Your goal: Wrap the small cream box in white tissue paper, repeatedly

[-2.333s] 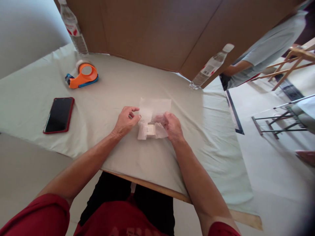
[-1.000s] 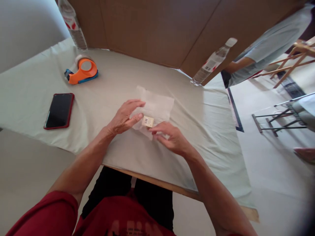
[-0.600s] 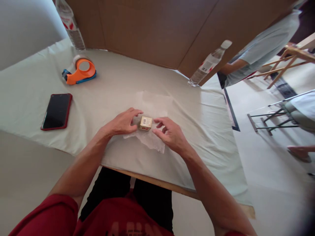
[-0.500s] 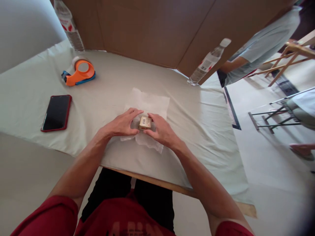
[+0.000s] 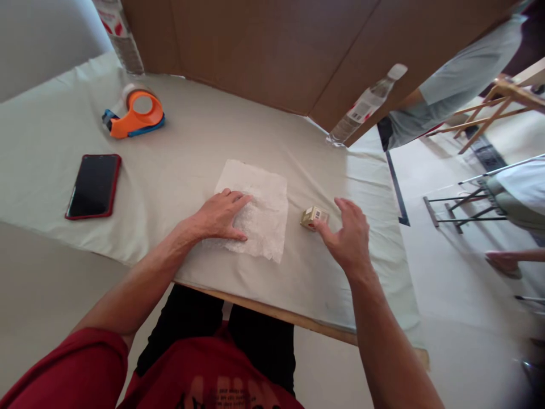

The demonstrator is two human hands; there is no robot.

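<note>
A sheet of bubble wrap (image 5: 266, 210) lies flat on the cloth near the table's front. My left hand (image 5: 221, 216) rests on its left part, thumb and fingers apart, with nothing held. To the right of the sheet, a small gold box (image 5: 313, 217) with a white barcode label sits on the cloth. Beside the box is my right hand (image 5: 349, 236), its fingers spread and not closed round it. The right thumb is at the box's near right edge; whether it touches, I cannot tell.
At the left lie a black phone (image 5: 94, 186) in a red case and an orange tape dispenser (image 5: 138, 116). Cardboard panels (image 5: 255, 51) stand along the back, with one water bottle (image 5: 361, 108) at the right and another bottle (image 5: 121, 40) at the left. A person (image 5: 460, 74) is beyond the cardboard.
The gold box has moved from the middle of the bubble wrap to the cloth on its right. My right hand went right with it and opened; my left hand stayed on the sheet, which lies flatter.
</note>
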